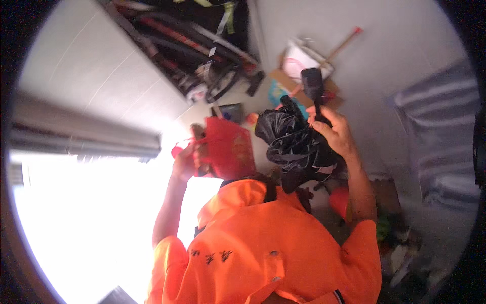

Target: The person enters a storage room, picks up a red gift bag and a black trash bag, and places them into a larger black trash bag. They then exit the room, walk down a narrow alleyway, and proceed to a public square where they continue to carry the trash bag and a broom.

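Head view, looking down over an orange shirt (263,248) with smooth fabric and small dark buttons; this shirt serves as the landmark. Right hand (331,133), above and right of the shirt, is clamped around the slim black shaft of a folded black umbrella (296,144); fingers wrap it just below the blocky black handle (312,83), which sticks up past the knuckles. The umbrella canopy hangs bunched and crinkled, glossy thin cloth in loose folds, directly above the shirt's collar. Left hand (185,162), above and left of the shirt, is closed on a red bag (228,147), flat-sided and matte, probably woven or paper; glare from the bright window area washes out the grip, so I cannot say which part of the bag the fingers pinch. Beyond both hands, further from the shirt, lie a dark rack of long tools (187,45), a white tub (302,61) with a wooden stick (344,44), and a striped grey cloth (435,126) off to the right. Risks, as judgement: the loose canopy could snag on the bag's edge or on clutter, since its folds are unstrapped; the hold on the thin shaft could slip if the bunched cloth swings; the glare could hide the bag's opening and cause a fumble.
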The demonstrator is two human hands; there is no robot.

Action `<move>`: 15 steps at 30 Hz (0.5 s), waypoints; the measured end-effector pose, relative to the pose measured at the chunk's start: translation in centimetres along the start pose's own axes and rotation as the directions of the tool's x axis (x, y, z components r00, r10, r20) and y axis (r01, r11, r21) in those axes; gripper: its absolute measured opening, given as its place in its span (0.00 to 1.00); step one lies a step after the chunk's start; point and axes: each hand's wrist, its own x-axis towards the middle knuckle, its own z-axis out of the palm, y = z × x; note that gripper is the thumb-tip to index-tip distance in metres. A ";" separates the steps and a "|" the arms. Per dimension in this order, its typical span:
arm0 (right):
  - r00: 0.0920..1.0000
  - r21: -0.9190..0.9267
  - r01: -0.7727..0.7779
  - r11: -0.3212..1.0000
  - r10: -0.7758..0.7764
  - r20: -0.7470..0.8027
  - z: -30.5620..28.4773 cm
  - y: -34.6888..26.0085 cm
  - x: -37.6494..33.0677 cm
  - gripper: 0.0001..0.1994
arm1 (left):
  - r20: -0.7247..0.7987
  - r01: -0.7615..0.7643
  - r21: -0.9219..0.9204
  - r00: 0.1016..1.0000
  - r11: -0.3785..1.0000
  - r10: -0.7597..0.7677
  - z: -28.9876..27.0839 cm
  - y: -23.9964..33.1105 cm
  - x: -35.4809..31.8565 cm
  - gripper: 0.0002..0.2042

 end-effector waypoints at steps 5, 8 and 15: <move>0.914 -0.129 0.391 0.911 -0.368 0.168 8.4 0.9 3.6 0.10 | 0.109 0.002 -0.063 0.994 0.998 0.004 -0.2 -1.2 -0.6 0.17; 0.799 -0.158 0.583 0.797 -0.529 0.284 13.8 0.1 4.5 0.10 | 0.105 -0.014 -0.091 0.994 0.996 0.024 1.1 -1.1 -2.0 0.24; 0.679 -0.356 0.719 0.597 -0.491 0.546 21.3 3.8 2.6 0.05 | 0.340 -0.018 -0.176 0.937 0.984 0.078 -0.4 -3.4 -2.7 0.29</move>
